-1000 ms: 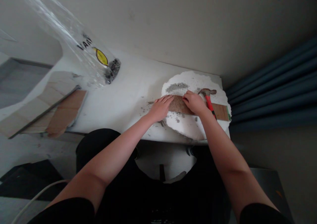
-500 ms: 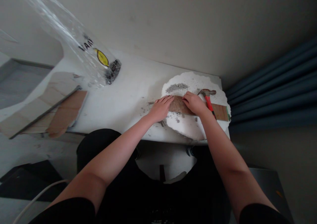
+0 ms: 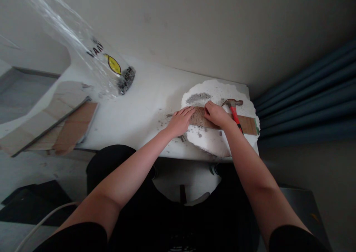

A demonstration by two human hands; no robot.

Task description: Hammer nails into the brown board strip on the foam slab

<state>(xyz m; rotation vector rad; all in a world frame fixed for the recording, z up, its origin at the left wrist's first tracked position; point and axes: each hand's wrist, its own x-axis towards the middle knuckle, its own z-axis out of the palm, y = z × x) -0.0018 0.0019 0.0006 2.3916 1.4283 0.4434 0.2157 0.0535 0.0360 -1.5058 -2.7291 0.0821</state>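
A long brown wooden strip (image 3: pixel 247 124) lies across a rough white foam slab (image 3: pixel 214 142) on the white table (image 3: pixel 139 107). My left hand (image 3: pixel 180 121) rests flat on the strip's left end, fingers spread. My right hand (image 3: pixel 217 115) presses on the strip just to the right of it, fingers curled down onto the wood. A dotted patch of the strip (image 3: pixel 198 115) shows between the two hands. A hammer with a red handle (image 3: pixel 234 113) lies on the slab right beside my right hand, untouched.
Grey dust and small chips (image 3: pixel 198 97) lie on the slab and on the table by my left hand. A clear plastic bag (image 3: pixel 91 55) hangs at the upper left. Wood-look planks (image 3: pixel 69 127) lie at the table's left end. A blue curtain (image 3: pixel 308 100) hangs on the right.
My right hand has slid a little to the left along the strip. My left hand has stayed where it was.
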